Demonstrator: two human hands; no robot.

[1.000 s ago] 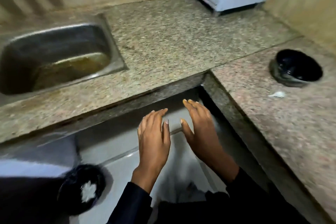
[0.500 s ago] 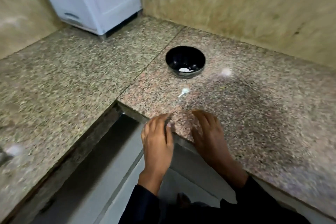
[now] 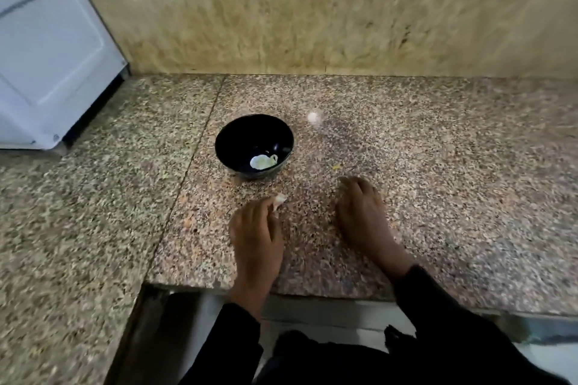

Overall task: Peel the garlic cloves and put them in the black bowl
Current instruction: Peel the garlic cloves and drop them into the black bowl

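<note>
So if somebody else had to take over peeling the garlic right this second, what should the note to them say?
Left hand: fingers curled at a small white garlic piece on the granite counter, just in front of the black bowl; it looks pinched, though blur hides the grip.
Right hand: holds nothing, fingertips resting on the counter.
Done: one pale peeled clove lies in the bowl.
Left: a blurred white bit lies beyond the bowl, to its right. Probably peel the piece at the left hand, drop it in the bowl, then check that bit.
</note>
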